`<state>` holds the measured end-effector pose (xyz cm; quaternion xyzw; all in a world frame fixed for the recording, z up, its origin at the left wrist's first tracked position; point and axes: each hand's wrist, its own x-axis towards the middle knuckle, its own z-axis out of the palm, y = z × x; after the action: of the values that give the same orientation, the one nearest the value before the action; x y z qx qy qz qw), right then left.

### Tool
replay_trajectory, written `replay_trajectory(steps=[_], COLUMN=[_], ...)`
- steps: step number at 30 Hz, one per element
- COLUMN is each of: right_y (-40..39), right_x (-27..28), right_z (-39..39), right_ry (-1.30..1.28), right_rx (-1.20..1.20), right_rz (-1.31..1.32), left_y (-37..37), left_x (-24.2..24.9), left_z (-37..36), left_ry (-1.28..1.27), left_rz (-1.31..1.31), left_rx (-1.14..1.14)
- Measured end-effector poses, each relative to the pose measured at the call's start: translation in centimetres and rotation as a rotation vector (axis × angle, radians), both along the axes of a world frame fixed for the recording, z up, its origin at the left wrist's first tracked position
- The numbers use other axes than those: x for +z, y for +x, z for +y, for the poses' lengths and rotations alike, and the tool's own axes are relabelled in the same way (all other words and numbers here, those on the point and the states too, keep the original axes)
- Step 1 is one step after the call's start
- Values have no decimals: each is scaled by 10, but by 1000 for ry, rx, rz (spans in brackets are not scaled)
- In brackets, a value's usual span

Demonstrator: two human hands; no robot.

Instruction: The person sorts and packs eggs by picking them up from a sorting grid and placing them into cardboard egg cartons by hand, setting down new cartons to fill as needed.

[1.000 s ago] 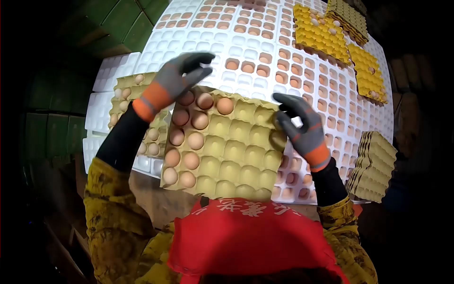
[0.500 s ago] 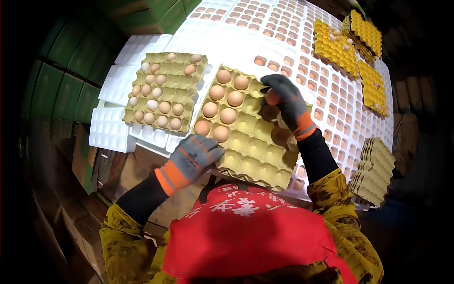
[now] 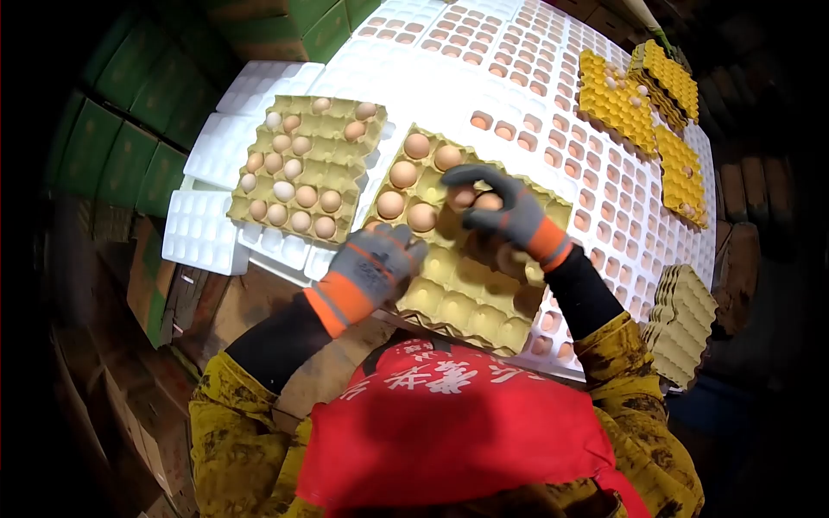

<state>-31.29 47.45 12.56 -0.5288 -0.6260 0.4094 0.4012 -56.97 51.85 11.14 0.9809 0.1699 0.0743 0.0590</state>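
In the head view a yellowish pulp egg tray (image 3: 458,302) lies in front of me, with brown eggs (image 3: 390,205) in its far left cups and bare cups near me. My right hand (image 3: 501,207), in a grey and orange glove, curls above the tray's middle around two eggs (image 3: 488,201). My left hand (image 3: 376,263), gloved alike, bends its fingers over the tray's left edge. A sliver of an egg (image 3: 371,226) shows beside those fingers. Whatever they close on is hidden and slightly blurred.
Another pulp tray (image 3: 332,177) with scattered eggs is at left. White foam trays (image 3: 414,82) cover the table, many cups at right holding eggs. Yellow trays (image 3: 617,108) lie far right, a stack of pulp trays (image 3: 682,324) near right. Green boxes (image 3: 129,164) stand at left.
My right hand has moved left over the tray; it held one visible egg and now two show in it. One tray egg has left its cup. My left hand has shifted over the near left eggs.
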Motion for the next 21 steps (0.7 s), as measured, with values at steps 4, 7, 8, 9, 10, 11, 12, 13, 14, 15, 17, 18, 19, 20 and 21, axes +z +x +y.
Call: replay_trajectory(steps=[4,7,8,9,10,11,12,13,14,15,17,18,19,20,21], right_y=[-48,-58,-52,-43,-29,-12,13,38,60,80,120,136,154,173,191], right_x=[6,-7,2,9,10,10,-5,-10,-3,4,5,-5,-6,-24,-45], right_z=[5,9,7,4,0,-4,0,0,2,6,25,36,47,60,74], right_ry=[69,58,-7,-69,-45,-15,131,220,26,-167,-270,-203,-269,-213,-155], right_rx=[-6,-11,-21,-31,-125,-217,-270,-334,-408,-478,-567,-620,-598,-598,-592], right_rz=[-874,-1034,-864,-694,-482,-271,-218,-195,-9,181,164,113,24,-148,-318], left_y=[-23,-24,-16,-9,8,26,40,57,79,100,135,139,139,135,130], left_x=[24,46,49,50,56,61,28,22,23,23,4,8,22,34,42], left_z=[23,50,54,68,75,82,101,103,102,104,117,123,128,129,138], left_ry=[-1119,-1814,-1761,-1610,-1434,-1251,-476,-402,-249,-92,35,8,-17,-133,-251], left_rz=[-376,-750,-760,-647,-500,-362,-408,-313,-131,51,360,370,382,310,173], left_rx=[380,305,248,351,391,422,49,128,131,132,112,58,4,-16,-54])
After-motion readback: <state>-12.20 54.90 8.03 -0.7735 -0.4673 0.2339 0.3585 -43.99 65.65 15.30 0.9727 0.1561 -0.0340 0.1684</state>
